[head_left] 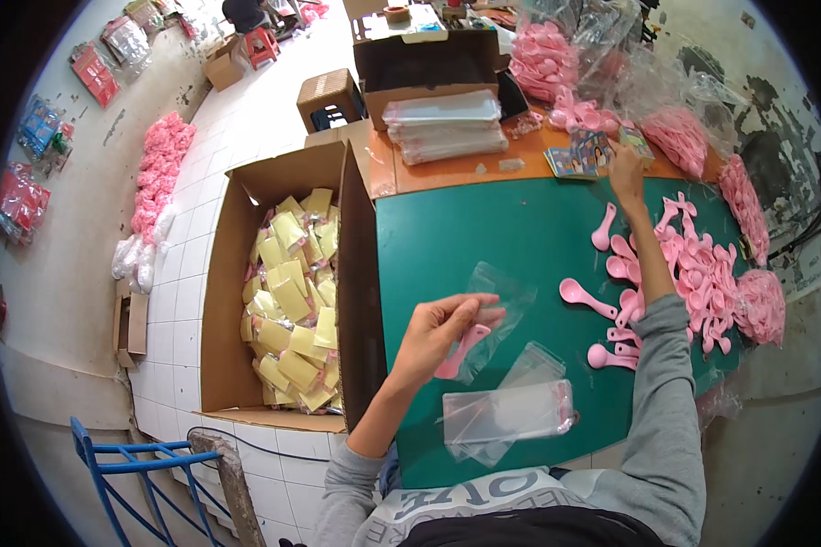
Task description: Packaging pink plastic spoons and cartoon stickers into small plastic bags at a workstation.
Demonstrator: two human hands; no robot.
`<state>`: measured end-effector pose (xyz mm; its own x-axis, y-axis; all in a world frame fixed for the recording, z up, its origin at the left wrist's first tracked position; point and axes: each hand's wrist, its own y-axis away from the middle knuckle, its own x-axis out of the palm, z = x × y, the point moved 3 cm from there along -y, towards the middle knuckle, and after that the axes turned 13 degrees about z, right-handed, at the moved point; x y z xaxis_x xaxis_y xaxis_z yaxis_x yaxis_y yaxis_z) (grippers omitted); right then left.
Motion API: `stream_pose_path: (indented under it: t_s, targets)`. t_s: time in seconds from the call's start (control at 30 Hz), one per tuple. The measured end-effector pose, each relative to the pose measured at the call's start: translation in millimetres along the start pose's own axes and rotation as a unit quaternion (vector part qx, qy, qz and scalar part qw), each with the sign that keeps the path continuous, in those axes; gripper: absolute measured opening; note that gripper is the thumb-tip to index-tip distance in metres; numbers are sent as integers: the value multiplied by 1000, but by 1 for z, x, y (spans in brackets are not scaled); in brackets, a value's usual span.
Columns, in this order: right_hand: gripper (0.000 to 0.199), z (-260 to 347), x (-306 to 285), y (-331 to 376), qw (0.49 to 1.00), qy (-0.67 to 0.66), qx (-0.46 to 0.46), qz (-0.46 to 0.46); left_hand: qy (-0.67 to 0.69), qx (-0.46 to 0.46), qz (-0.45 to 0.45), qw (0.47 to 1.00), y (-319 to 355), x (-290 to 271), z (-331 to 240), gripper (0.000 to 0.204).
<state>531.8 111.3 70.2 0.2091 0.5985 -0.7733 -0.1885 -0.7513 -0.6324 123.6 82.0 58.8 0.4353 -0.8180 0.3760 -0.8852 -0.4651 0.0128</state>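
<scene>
My left hand is closed, pinching a clear plastic bag above the green tabletop. A pink measuring spoon shows below its fingers, in or against the bag; I cannot tell which. At the far side of the table my right hand reaches out to colourful printed cards, its fingers together at their right end. Part of those fingertips is hard to make out. Near my body lies a stack of clear bags, with loose ones spread on top. Many pink measuring spoons are heaped beside my right forearm.
Left of the table stands an open carton holding many packed bags with pale yellow cards. Bundled clear bags and bagged pink spoons line the far edge. A blue metal frame stands at lower left.
</scene>
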Motion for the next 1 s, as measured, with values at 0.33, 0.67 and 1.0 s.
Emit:
stream_pose_path:
  t_s: [0.33, 0.67, 1.0]
  targets:
    - [16, 161, -153, 68, 705, -618, 58, 344, -2, -16, 10, 1000, -5, -2, 7, 33]
    - [11, 148, -157, 78, 799, -541, 169, 201, -39, -19, 39, 998, -2, 0, -3, 28]
    - [8, 180, -149, 88, 767, -524, 10, 369, -162, -59, 79, 982, -6, -18, 11, 27]
